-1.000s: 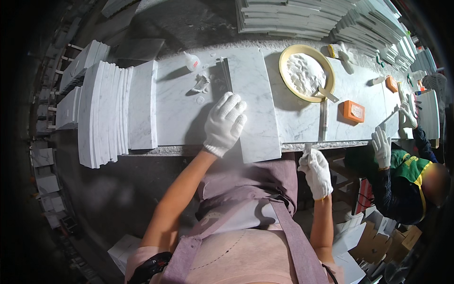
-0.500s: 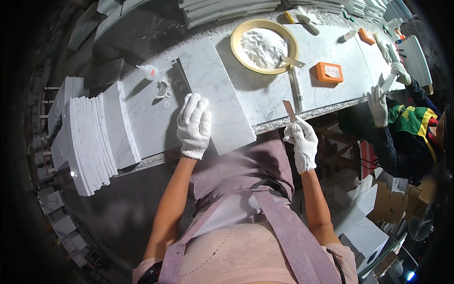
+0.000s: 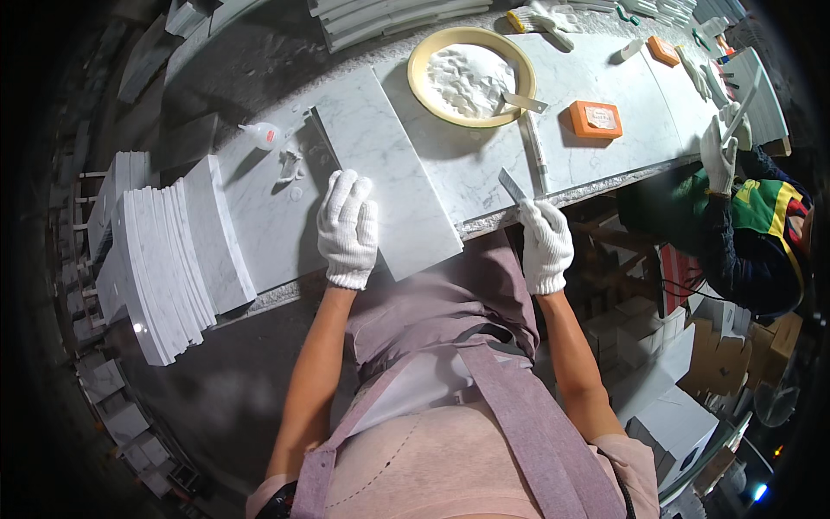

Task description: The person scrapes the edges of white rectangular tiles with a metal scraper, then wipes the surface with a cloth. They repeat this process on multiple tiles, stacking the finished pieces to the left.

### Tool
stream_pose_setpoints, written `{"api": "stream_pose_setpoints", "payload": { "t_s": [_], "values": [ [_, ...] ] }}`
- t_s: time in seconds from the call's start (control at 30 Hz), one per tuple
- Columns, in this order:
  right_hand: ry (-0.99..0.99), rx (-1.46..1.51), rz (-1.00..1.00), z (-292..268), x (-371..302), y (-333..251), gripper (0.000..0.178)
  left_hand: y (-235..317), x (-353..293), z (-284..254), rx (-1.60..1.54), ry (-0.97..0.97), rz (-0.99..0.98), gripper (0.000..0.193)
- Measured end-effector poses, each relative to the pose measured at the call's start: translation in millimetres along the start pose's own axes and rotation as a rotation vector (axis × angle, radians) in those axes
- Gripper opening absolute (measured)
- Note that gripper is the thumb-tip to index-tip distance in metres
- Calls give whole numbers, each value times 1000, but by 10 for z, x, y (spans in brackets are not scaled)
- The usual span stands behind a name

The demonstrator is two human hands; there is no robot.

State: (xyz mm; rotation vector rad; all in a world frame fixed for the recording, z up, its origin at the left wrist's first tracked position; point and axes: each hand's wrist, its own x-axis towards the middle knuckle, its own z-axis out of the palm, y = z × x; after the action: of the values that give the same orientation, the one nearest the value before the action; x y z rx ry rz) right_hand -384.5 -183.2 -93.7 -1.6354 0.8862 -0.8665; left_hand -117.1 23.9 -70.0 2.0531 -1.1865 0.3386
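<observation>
A pale, grey-veined marble tile point(image 3: 393, 164) lies raised above the worktop, its near corner jutting past the table's front edge. My left hand point(image 3: 347, 230), in a white knitted glove, is closed on the tile's left edge; its thumb and the underside of the grip are hidden. Held upright in my gloved right hand point(image 3: 545, 246) is a flat metal scraper blade point(image 3: 511, 185), just off the table edge. Beyond it, a cream bowl point(image 3: 421, 91) holds white powder or paste point(image 3: 467, 80), with another metal scraper point(image 3: 524, 103) lying over its rim.
Marble tiles point(image 3: 164, 259) stand stacked at left. Near them are a small squeeze bottle point(image 3: 259, 135) and crumpled white scraps point(image 3: 291, 166). An orange box point(image 3: 596, 119) and a slim tube point(image 3: 536, 154) lie right of the bowl. A co-worker's gloved hand point(image 3: 718, 156) is at far right.
The scraper in my right hand has tilted left as that hand turned and moved slightly. My left hand keeps its place on the tile. The co-worker's hands have shifted right.
</observation>
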Motion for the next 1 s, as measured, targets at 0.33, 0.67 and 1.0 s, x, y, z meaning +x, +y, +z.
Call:
{"api": "stream_pose_setpoints", "payload": {
  "t_s": [0.33,0.67,1.0],
  "values": [
    [138,273,658,-633,-704,-207,29,219,35,-111,32,-53,-14,35],
    [-121,851,781,133,-275,-1017,29,1588,108,-236,-300,-331,-136,41],
    [-40,642,685,388,-378,-1260,49,1560,321,-191,-847,-691,-722,43]
  ]
}}
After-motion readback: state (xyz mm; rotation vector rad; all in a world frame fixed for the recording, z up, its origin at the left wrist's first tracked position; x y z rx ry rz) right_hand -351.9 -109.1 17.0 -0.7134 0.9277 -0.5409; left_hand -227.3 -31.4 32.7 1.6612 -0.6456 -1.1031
